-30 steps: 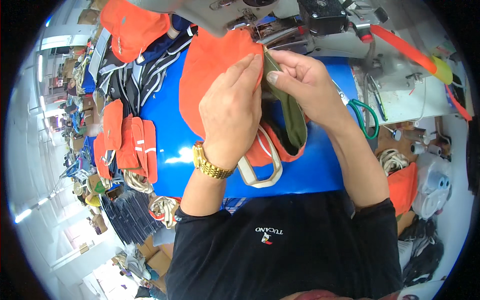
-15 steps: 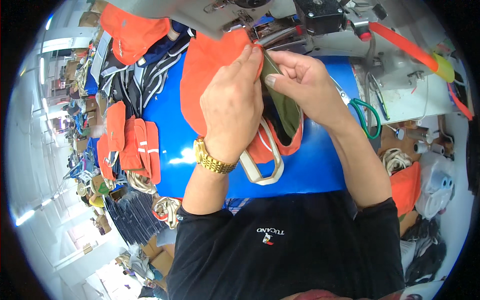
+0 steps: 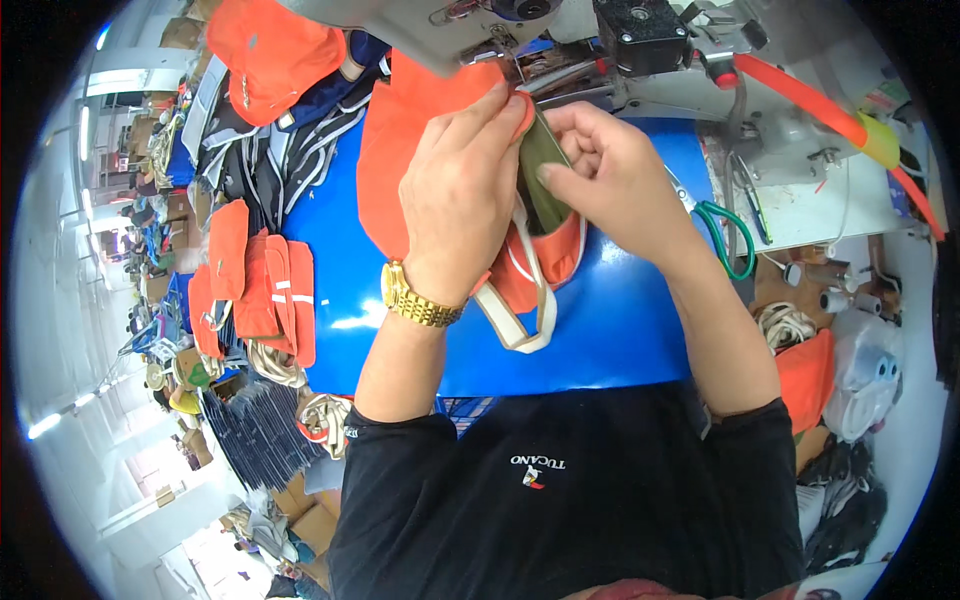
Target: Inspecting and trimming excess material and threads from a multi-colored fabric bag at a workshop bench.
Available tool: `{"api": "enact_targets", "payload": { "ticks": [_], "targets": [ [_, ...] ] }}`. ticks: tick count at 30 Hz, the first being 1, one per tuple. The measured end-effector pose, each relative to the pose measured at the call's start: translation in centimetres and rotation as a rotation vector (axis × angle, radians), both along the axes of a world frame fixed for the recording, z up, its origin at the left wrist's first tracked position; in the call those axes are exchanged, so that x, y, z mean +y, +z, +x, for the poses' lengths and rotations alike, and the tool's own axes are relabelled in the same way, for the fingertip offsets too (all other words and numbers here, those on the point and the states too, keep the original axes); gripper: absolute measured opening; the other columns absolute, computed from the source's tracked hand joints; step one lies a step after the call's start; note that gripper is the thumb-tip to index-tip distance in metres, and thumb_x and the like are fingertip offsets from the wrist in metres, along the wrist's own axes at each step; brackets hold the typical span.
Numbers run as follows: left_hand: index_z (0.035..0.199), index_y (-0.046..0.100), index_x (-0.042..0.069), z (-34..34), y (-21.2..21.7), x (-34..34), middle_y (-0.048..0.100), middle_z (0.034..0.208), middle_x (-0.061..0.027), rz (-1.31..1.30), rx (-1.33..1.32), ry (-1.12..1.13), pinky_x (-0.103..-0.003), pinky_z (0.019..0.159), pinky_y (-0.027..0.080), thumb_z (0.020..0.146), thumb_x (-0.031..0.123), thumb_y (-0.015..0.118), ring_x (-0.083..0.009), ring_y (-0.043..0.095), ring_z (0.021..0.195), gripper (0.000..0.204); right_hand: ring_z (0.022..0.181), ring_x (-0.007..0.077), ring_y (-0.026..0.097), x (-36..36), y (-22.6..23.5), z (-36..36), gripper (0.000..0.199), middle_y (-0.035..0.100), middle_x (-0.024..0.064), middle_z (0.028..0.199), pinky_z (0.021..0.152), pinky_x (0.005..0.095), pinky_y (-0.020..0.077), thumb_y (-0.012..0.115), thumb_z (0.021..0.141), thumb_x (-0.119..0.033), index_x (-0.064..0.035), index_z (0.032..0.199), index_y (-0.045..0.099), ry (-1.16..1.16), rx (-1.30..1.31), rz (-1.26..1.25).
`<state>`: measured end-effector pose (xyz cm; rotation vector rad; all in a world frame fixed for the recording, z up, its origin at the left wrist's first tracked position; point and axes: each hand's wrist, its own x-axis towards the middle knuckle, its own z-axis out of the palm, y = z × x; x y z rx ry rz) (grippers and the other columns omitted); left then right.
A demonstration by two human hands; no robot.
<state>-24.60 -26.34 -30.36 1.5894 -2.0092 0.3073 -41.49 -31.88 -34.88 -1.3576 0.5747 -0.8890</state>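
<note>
An orange fabric bag [image 3: 385, 165] with an olive-green lining [image 3: 545, 165] lies under the head of a sewing machine [image 3: 430, 25]. A cream strap [image 3: 525, 338] hangs from its near end. My left hand [image 3: 465, 185], gold watch at the wrist, lies over the orange cloth with its fingers together, gripping the bag near its upper edge. On the other side of the opening, my right hand [image 3: 620, 185] has thumb and curled fingers closed at the lining's edge. The spot between those fingertips is partly hidden. The machine's needle cannot be made out.
Blue sheeting [image 3: 620, 340] covers the table. Green-handled scissors [image 3: 725, 240] lie to the right. Folded orange pieces [image 3: 270, 290] are stacked at the left, with dark piped pieces [image 3: 270, 170] and another orange bag [image 3: 275, 60] farther back. An orange strip [image 3: 800, 95] hangs beside the machine.
The bag's near end and strap have shifted slightly left and away from me. My right fingers have curled in more at the lining edge, and the left hand keeps its hold.
</note>
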Motion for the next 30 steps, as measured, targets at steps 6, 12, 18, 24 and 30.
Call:
{"api": "enact_targets", "payload": {
  "ticks": [6,12,18,24,30],
  "targets": [
    [0.115,0.074,0.006,1.2,-1.9,1.5,0.072,0.115,-0.01,-0.09,0.06,-0.044,-0.04,0.087,0.055,0.08,-0.002,0.071,-0.0309,0.066,0.099,0.037,0.079,0.0368,0.067,2.6,3.1,-2.7,0.015,0.068,0.0143,0.085,0.069,0.0483,0.0512,0.065,0.091,-0.017,-0.0045,0.099,0.064,-0.075,0.52,-0.628],
    [0.11,0.076,0.007,2.1,-2.0,1.5,0.072,0.11,-0.0083,-0.159,0.034,-0.101,-0.039,0.085,0.055,0.077,-0.003,0.073,-0.0287,0.065,0.096,0.035,0.076,0.0329,0.062,5.8,4.0,-4.7,0.035,0.054,0.0125,0.074,0.067,0.0443,0.0498,0.073,0.09,-0.032,-0.0048,0.07,0.064,0.009,0.554,-0.785],
    [0.111,0.076,0.006,2.5,-1.3,0.9,0.071,0.108,-0.0074,-0.137,-0.001,-0.197,-0.039,0.084,0.055,0.076,-0.003,0.072,-0.0285,0.065,0.096,0.036,0.061,0.0207,0.052,7.6,0.9,-4.8,0.028,0.055,0.0089,0.072,0.057,0.0345,0.0426,0.082,0.088,-0.024,-0.0013,0.094,0.066,-0.176,0.299,-0.192],
    [0.112,0.076,0.006,2.8,-0.8,0.5,0.07,0.104,-0.0077,-0.09,-0.003,-0.239,-0.039,0.082,0.055,0.073,-0.005,0.07,-0.0283,0.065,0.095,0.041,0.06,0.0137,0.053,3.9,0.0,-1.1,0.028,0.057,0.0106,0.069,0.058,0.0332,0.0441,0.073,0.091,-0.014,0.0025,0.113,0.065,-0.204,0.211,-0.09],
    [0.112,0.076,0.006,3.1,0.3,0.7,0.069,0.1,-0.008,-0.036,-0.002,-0.254,-0.037,0.078,0.056,0.074,-0.008,0.069,-0.0275,0.065,0.093,0.041,0.079,0.002,0.052,3.0,-0.6,-3.1,0.017,0.064,-0.0044,0.088,0.069,0.0232,0.0461,0.063,0.103,-0.011,0.0029,0.111,0.069,0.062,0.178,0.07]
  ]
}}
